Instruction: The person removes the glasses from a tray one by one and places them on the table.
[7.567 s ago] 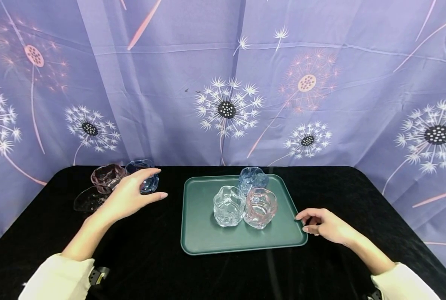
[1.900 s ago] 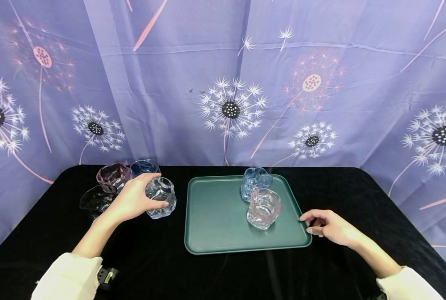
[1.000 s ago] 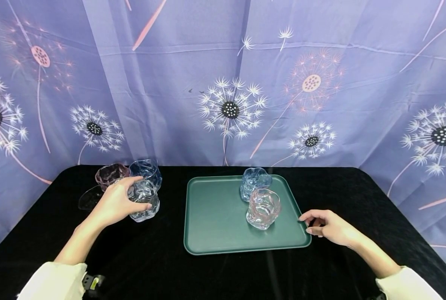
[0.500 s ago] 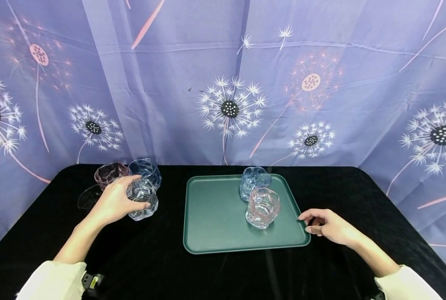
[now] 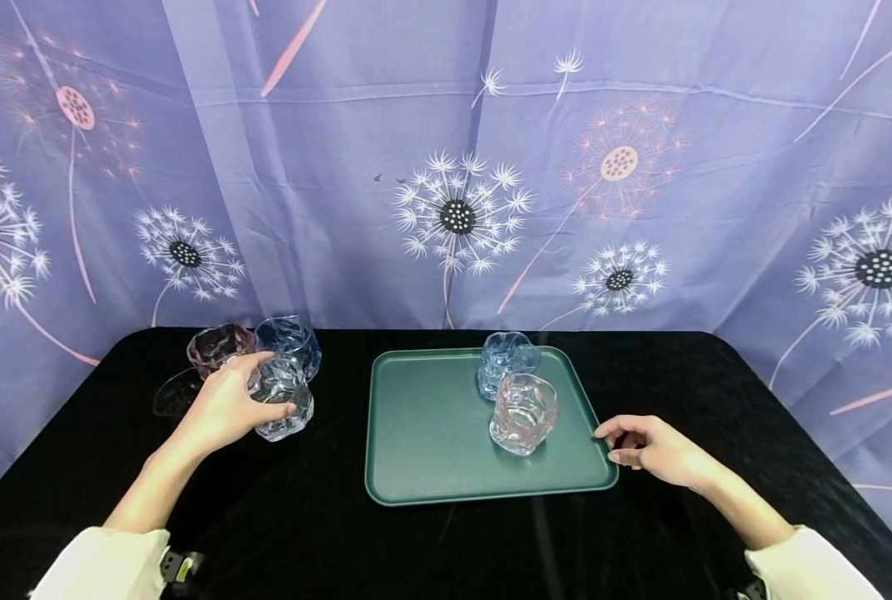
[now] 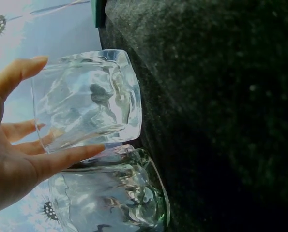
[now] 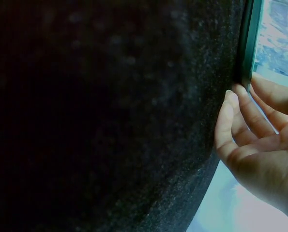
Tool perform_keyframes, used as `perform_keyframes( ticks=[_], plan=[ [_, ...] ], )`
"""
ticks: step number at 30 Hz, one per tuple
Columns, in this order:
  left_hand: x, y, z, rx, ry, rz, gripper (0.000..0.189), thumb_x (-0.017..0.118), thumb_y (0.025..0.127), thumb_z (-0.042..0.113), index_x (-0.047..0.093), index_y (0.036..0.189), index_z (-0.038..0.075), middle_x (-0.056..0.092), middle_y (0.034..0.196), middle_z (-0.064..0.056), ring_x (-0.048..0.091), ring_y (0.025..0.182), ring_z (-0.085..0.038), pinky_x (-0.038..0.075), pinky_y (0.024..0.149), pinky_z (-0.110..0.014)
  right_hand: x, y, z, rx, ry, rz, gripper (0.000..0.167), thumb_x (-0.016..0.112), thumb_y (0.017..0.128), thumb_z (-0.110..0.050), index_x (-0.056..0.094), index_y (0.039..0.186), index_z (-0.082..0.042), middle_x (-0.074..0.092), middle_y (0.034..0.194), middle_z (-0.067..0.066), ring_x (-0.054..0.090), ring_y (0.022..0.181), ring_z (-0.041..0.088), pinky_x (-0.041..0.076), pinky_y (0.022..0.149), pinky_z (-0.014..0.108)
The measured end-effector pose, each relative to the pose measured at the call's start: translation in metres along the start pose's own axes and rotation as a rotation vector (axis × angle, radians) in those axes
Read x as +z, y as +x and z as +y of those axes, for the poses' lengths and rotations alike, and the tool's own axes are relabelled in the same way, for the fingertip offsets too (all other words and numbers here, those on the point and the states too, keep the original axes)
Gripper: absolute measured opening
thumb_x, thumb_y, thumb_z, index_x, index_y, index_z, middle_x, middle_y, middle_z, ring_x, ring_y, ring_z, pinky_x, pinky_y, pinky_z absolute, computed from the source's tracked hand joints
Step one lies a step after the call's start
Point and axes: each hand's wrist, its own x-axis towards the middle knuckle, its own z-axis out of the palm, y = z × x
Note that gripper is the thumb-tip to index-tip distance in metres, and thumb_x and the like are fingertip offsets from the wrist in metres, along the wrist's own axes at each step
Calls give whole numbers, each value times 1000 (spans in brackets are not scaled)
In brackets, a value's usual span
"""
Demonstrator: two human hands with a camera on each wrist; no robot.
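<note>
In the head view my left hand (image 5: pixel 228 406) holds a clear glass (image 5: pixel 284 404) at the table's left side, thumb and fingers on opposite sides of it. Seen from the left wrist, the clear glass (image 6: pixel 90 99) has its base by the black cloth, and the thumb is at its rim. My right hand (image 5: pixel 652 448) pinches the right rim of a green tray (image 5: pixel 423 450), near its front corner. On that tray stand a pale pink glass (image 5: pixel 523 417) and a light blue glass (image 5: pixel 508 367), close together.
Around the left hand stand a purple-tinted glass (image 5: pixel 217 346), a blue glass (image 5: pixel 292 337) and a dark transparent glass (image 5: pixel 174 393), partly hidden by the hand. A black cloth (image 5: pixel 303 517) covers the table. Behind it hangs a purple dandelion-print curtain (image 5: pixel 341 183).
The clear glass has gone from the tray to the left group, carried by my left hand. Over the last second it has hardly moved. My right hand stays at the tray rim.
</note>
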Motion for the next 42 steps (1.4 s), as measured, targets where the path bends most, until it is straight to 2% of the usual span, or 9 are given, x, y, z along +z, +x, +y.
perform_keyframes(
  ticks=[8,18,22,27,33,42],
  plan=[
    [0,0,-1,-7,-1,-11,78,77,70,29,43,126,-12,46,123,-32,47,106,-45,36,88,-56,0,0,1,-10,-3,5,23,59,82,6,58,105,7,54,85,12,46,60,7,43,49,25],
    [-8,-2,4,-6,-1,-34,83,76,72,35,38,131,-10,39,129,-32,43,111,-46,35,88,-58,0,0,2,-9,0,9,23,60,83,4,58,105,7,54,85,18,46,60,6,43,50,25],
    [-12,-2,7,5,4,-47,83,76,72,35,38,131,-10,38,130,-32,40,114,-46,33,90,-58,0,0,3,-14,-2,9,23,60,82,4,58,105,7,54,85,16,47,60,7,43,50,25],
    [-20,-3,11,25,0,-36,81,76,72,33,39,130,-11,38,131,-32,36,117,-47,31,92,-58,0,0,3,-27,-2,10,22,59,82,6,58,104,7,54,83,13,47,59,6,43,49,25],
    [-24,-1,14,51,16,-23,80,76,72,33,41,129,-10,41,129,-31,40,114,-46,32,90,-58,0,0,3,-18,-3,9,23,60,82,4,58,105,7,54,85,16,47,60,7,43,50,24],
    [-28,3,21,80,13,10,78,76,73,35,42,130,-6,45,126,-27,46,107,-40,37,85,-56,1,0,3,-26,-13,15,22,59,82,7,59,104,7,54,85,7,47,59,6,43,49,24]
  ],
)
